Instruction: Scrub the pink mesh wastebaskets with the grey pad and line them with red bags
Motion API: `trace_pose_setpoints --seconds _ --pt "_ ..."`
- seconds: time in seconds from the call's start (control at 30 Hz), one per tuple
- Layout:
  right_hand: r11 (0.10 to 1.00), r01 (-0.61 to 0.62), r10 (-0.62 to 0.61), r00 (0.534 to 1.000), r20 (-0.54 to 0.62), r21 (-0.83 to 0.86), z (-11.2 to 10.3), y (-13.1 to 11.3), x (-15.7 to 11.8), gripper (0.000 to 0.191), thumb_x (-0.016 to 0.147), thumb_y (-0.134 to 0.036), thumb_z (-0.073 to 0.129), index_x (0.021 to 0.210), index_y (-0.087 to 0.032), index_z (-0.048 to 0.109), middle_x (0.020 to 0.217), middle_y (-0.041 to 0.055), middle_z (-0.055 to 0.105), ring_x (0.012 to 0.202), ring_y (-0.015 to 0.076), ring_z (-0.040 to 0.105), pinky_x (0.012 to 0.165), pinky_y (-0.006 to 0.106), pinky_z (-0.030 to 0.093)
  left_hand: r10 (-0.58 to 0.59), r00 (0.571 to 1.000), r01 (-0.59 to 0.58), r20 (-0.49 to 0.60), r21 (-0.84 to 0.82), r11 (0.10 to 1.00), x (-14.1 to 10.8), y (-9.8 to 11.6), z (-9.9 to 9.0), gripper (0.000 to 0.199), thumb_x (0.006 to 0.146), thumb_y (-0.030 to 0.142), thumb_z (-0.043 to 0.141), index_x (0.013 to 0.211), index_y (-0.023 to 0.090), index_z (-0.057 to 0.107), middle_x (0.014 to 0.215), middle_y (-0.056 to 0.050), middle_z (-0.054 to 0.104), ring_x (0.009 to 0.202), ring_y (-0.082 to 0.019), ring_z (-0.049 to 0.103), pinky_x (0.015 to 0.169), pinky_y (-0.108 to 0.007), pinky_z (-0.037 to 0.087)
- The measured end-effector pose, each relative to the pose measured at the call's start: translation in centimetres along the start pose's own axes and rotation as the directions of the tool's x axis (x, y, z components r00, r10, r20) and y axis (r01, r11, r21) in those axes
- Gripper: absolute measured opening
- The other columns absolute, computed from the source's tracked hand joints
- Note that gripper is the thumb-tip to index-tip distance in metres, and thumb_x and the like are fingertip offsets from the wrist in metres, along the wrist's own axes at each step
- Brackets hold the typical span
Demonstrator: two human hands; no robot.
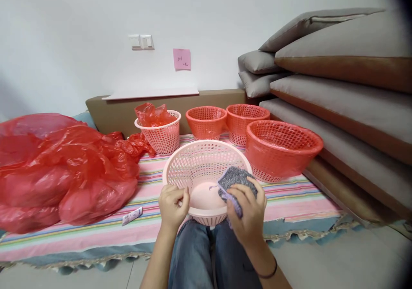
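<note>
A pink perforated basket (206, 194) stands in front of me at the cloth's edge, just beyond my knees. My right hand (246, 205) is closed round a grey knitted piece (234, 176) with a lilac edge, held over the basket's right side. A loose lilac strand hangs from the piece's left side. At the basket's near left rim is my left hand (174, 205), its fingers curled in and the thumb raised against them. Whether something thin is between those fingers is too small to tell.
Red bags (71, 173) pile up at the left, beside a small white packet (131, 216). Behind stand a pink basket (162, 136) and red-wrapped baskets (281, 151). Grey cushions (347, 78) are stacked at the right. The striped cloth (149, 203) lies underneath.
</note>
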State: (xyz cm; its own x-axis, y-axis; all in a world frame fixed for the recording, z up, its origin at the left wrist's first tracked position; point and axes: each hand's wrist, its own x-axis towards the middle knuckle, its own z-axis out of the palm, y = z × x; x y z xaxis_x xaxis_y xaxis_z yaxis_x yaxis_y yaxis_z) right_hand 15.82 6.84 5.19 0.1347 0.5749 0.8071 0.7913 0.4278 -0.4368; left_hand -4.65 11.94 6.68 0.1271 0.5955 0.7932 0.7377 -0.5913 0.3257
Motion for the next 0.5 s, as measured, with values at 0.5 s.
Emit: trace_pose_setpoints --seconds 0.5 --pt "0.997 0.031 -0.026 0.998 0.063 -0.070 0.3 0.7 1.8 0.012 0.086 -0.025 0.054 0.080 -0.024 0.065 0.088 0.0016 0.073 0.114 0.0329 0.055 0.092 0.048 0.034 0.072 0.988 -0.060 0.138 -0.088 0.994 -0.5 -1.7 -0.8 0.048 0.087 0.025 0.045 0.041 0.021 0.033 0.041 0.004 0.031 0.044 -0.012 0.038 0.055 -0.032 0.030"
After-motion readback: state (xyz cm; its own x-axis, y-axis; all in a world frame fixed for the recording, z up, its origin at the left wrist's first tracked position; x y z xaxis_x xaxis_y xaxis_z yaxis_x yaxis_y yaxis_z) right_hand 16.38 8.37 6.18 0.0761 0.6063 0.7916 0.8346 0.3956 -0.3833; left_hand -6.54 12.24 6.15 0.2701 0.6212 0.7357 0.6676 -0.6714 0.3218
